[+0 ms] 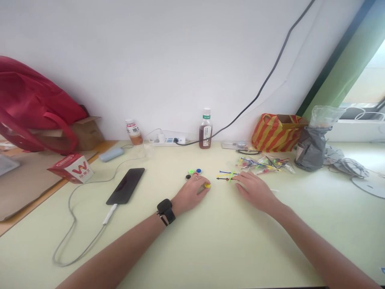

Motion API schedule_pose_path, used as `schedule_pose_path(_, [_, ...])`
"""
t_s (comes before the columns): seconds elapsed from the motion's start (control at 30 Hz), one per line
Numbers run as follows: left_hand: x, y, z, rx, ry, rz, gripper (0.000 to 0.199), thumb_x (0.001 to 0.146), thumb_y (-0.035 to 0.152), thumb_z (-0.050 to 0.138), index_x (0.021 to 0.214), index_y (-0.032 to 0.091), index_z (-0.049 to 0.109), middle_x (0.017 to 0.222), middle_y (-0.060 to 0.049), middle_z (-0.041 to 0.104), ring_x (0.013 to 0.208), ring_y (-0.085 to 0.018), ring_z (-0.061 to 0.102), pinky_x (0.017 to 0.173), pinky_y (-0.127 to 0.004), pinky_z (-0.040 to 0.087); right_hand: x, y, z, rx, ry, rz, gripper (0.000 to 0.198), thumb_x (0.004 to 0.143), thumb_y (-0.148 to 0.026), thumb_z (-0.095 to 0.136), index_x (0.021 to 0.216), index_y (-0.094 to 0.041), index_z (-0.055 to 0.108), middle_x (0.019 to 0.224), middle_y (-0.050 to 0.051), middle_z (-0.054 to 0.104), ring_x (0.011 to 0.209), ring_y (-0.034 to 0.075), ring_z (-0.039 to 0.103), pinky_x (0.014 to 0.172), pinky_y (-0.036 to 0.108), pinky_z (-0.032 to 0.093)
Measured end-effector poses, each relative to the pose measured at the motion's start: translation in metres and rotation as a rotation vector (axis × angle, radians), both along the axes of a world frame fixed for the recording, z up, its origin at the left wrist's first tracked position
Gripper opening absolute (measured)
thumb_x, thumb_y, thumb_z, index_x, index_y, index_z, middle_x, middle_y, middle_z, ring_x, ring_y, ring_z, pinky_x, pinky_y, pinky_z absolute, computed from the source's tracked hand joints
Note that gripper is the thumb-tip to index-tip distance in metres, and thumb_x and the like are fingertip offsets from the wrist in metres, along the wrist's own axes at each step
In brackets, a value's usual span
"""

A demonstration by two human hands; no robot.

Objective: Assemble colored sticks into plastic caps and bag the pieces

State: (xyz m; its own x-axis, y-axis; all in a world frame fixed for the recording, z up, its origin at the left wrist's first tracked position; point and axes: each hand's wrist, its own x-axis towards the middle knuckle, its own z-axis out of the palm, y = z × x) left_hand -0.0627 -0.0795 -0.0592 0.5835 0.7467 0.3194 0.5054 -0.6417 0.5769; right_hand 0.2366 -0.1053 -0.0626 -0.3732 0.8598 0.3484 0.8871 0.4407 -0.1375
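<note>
My left hand [190, 193], with a black watch [166, 209] on its wrist, is low over the table with thumb and forefinger closed on a small round yellow piece [207, 186]. Just beyond its fingers lie similar round pieces: a green one [191, 171], a blue one [199, 171] and a black one [188, 177]. A red one is partly covered by the fingers. My right hand [255, 190] lies with fingers stretched out and thumb apart, its fingertips at several thin plastic arrows. Among these are a blue arrow [224, 172], a black arrow [221, 178] and a bright green one [231, 176].
Clear bags of coloured arrows [264, 163] lie beyond my right hand, near a striped bag [275, 132] and grey bag [311, 148]. A sauce-coloured bottle [205, 130] stands by the wall. Left are a phone [126, 186] with its cable and a red-white box [72, 167].
</note>
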Motion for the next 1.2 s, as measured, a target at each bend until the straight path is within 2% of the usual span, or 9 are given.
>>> schedule_pose_path(0.13, [-0.001,0.001,-0.002,0.052,0.006,-0.003,0.022,0.099,0.029,0.060,0.119,0.025,0.068,0.116,-0.008,0.069,0.117,-0.030,0.057,0.107,-0.048,0.046,-0.029,0.021,0.004,-0.039,-0.066,-0.058,0.025,0.100,-0.019,0.049,0.112,-0.024,0.070,0.103,0.010,0.070,0.103,0.029,0.062,0.083,0.039,0.046])
schedule_pose_path(0.27, [-0.001,0.001,-0.003,0.059,-0.039,-0.015,0.020,0.096,0.028,0.065,0.115,0.025,0.070,0.117,-0.008,0.066,0.117,-0.028,0.058,0.109,-0.046,0.045,-0.035,0.037,0.002,-0.054,-0.100,-0.140,0.025,0.100,-0.016,0.050,0.090,-0.022,0.073,0.094,0.010,0.070,0.100,0.028,0.062,0.079,0.037,0.043])
schedule_pose_path(0.4, [-0.001,0.000,-0.003,-0.038,-0.103,0.006,0.014,0.093,0.027,0.068,0.107,0.023,0.071,0.111,-0.007,0.067,0.102,-0.023,0.063,0.092,-0.039,0.052,-0.039,0.043,-0.004,-0.057,-0.037,-0.147,0.024,0.100,-0.020,0.052,0.089,-0.022,0.073,0.092,0.008,0.070,0.096,0.026,0.063,0.077,0.035,0.042])
schedule_pose_path(0.5, [-0.001,-0.002,-0.002,-0.135,-0.111,-0.012,0.019,0.094,0.028,0.067,0.112,0.022,0.070,0.091,-0.002,0.069,0.081,-0.018,0.062,0.073,-0.031,0.052,-0.042,0.042,-0.008,-0.082,0.050,-0.137,0.021,0.099,-0.020,0.054,0.090,-0.024,0.073,0.090,0.005,0.070,0.092,0.024,0.063,0.074,0.034,0.041])
schedule_pose_path(0.57, [0.000,-0.003,-0.001,-0.168,-0.142,-0.019,0.023,0.094,0.029,0.067,0.116,0.022,0.070,0.085,-0.001,0.068,0.073,-0.015,0.060,0.069,-0.028,0.052,-0.043,0.041,-0.009,-0.089,0.081,-0.100,0.022,0.098,-0.018,0.054,0.085,-0.024,0.071,0.088,0.004,0.070,0.088,0.023,0.062,0.076,0.034,0.042])
schedule_pose_path(0.7, [-0.001,-0.006,0.001,-0.210,-0.266,-0.018,0.019,0.092,0.031,0.071,0.106,0.018,0.074,0.093,-0.004,0.073,0.076,-0.014,0.063,0.075,-0.028,0.056,-0.046,0.034,-0.006,0.014,0.168,0.000,0.018,0.098,-0.016,0.053,0.085,-0.023,0.064,0.091,0.005,0.069,0.090,0.025,0.060,0.085,0.038,0.043])
schedule_pose_path(0.83, [0.000,-0.008,0.001,-0.354,-0.394,0.005,0.029,0.089,0.036,0.075,0.109,0.015,0.073,0.097,-0.007,0.074,0.081,-0.016,0.068,0.082,-0.031,0.059,-0.054,0.025,0.000,0.102,0.364,0.076,0.013,0.101,-0.018,0.045,0.094,-0.022,0.055,0.096,0.007,0.066,0.097,0.027,0.058,0.088,0.040,0.044])
schedule_pose_path(1.07, [-0.002,-0.005,0.005,-0.479,-0.516,0.046,0.039,0.083,0.037,0.082,0.113,0.014,0.073,0.099,-0.008,0.073,0.089,-0.019,0.072,0.091,-0.036,0.061,-0.067,-0.001,0.010,-0.181,0.739,0.099,0.012,0.107,-0.031,0.039,0.101,-0.024,0.046,0.087,0.002,0.057,0.076,0.020,0.054,0.068,0.033,0.044])
schedule_pose_path(1.2, [-0.004,-0.006,0.006,-0.499,-0.521,0.005,0.045,0.082,0.037,0.084,0.119,0.015,0.072,0.109,-0.010,0.073,0.092,-0.021,0.074,0.093,-0.039,0.061,-0.077,-0.013,0.015,-0.328,0.778,0.228,0.015,0.106,-0.033,0.043,0.101,-0.024,0.053,0.087,0.002,0.058,0.074,0.018,0.053,0.064,0.030,0.042])
